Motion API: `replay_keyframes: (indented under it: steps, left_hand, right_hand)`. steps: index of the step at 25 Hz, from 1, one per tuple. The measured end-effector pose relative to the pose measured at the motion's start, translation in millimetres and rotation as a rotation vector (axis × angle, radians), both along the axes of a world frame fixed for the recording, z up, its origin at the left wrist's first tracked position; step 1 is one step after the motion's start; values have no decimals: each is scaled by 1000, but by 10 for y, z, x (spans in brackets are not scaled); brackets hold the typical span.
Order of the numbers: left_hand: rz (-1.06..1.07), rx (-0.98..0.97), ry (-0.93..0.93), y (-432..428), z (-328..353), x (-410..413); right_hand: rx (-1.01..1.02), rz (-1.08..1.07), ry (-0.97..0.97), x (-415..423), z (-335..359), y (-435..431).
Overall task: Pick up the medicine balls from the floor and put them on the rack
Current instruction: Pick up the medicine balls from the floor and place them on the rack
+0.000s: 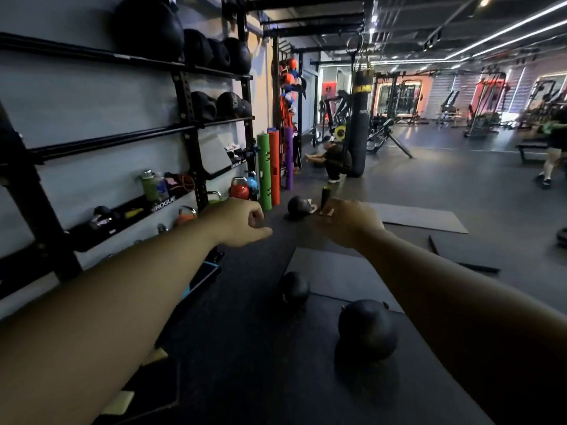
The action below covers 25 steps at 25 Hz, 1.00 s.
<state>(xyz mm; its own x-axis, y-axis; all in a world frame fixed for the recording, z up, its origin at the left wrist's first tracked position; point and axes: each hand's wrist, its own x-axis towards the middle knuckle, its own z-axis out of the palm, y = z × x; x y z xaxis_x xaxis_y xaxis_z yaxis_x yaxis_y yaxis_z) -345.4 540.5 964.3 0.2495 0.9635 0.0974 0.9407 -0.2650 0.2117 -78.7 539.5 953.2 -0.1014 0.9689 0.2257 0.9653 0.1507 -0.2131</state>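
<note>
Medicine balls on the floor: 3 in view. Nearest (367, 329) sits bottom centre-right, just under the right forearm; 2nd (294, 288) a bit further out, at the edge of a grey mat (337, 274); 3rd (299, 207) far off, near the foam rollers. All black, all well apart from both hands.

Left hand (237, 222) stretched fwd at mid-frame, fingers curled in loosely, thumb sticking out, holding nothing. Right hand (348, 223) also stretched fwd, back of hand to camera; fingers bent away, can't tell whether apart or together, nothing seen in it.

Rack (184, 96) runs along the left wall, black rails. Top rail carries approx 4 dark balls (196, 46); 2nd rail has 2–3 more (228, 105). Lower tray (162, 204) holds a green bottle (149, 187), bands and small bits. Kettlebells below, incl. red (240, 189), blue (252, 183) and orange (185, 214).

In the way btw hands and far ball: a dark upright bottle-like thing (324, 197), just beside the right hand in the picture. Upright rollers by rack end: green (264, 171), orange (274, 167), purple (288, 157). 2nd grey mat (420, 217) lies to the right. Crouching person (336, 161) beside a hanging punch bag (359, 124); another person (552, 148) at far right edge. Flat dark item w/ blue edge (202, 276) lies by the rack foot.
</note>
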Motion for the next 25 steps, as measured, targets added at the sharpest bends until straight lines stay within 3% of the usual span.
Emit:
replay_keyframes:
  steps: [8,15,19,25]
  left_hand:
    - [49,-57,18,1142,-471,200]
    - [-1,-115,-104,3101,-873,19]
    - [-33,-141,-32,4203,-819,26]
    - [9,-218,-110,5615,-1208,565]
  right_hand:
    - [-120,55,-56,134,-676,1205]
    - [-170,-17,-106,-44,-1029,3006]
    - [-171,-34,-76,-98,-1019,3993]
    - [-214,-51,-117,215,-1325,5353]
